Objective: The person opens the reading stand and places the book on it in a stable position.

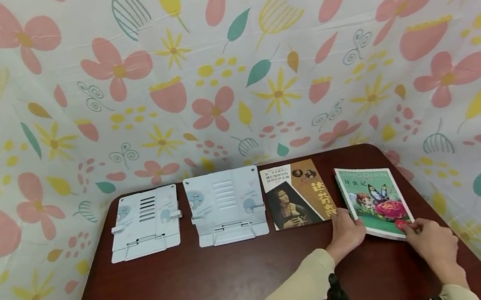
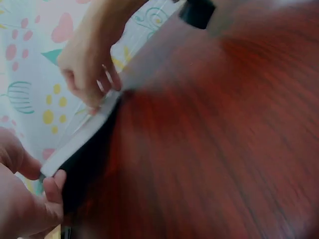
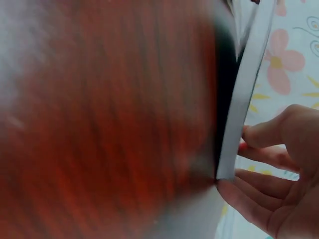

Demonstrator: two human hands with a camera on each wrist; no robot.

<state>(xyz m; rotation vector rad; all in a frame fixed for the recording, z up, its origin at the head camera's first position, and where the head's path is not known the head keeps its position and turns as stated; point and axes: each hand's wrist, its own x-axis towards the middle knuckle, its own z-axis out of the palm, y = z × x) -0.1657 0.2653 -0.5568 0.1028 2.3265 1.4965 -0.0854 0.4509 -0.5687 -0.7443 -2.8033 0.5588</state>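
Observation:
A green-covered book (image 1: 365,193) with a butterfly and a pink flower lies at the right of the table, its near edge raised off the wood in the wrist views. My left hand (image 1: 347,231) pinches its near left corner; the left wrist view shows that hand's thumb and fingers (image 2: 52,191) on either side of the pages. At the near right corner, my right hand (image 1: 432,241) grips the book, thumb over the cover and fingers at the lower edge. A small red round spot (image 1: 400,224) shows by the right fingertips.
Left of the green book lies a brown-and-white book (image 1: 294,204) with a portrait on it. Two white folding book stands (image 1: 226,199) lie flat farther left along the back of the dark red table (image 1: 174,297). A flowered cloth (image 1: 218,69) hangs behind and around.

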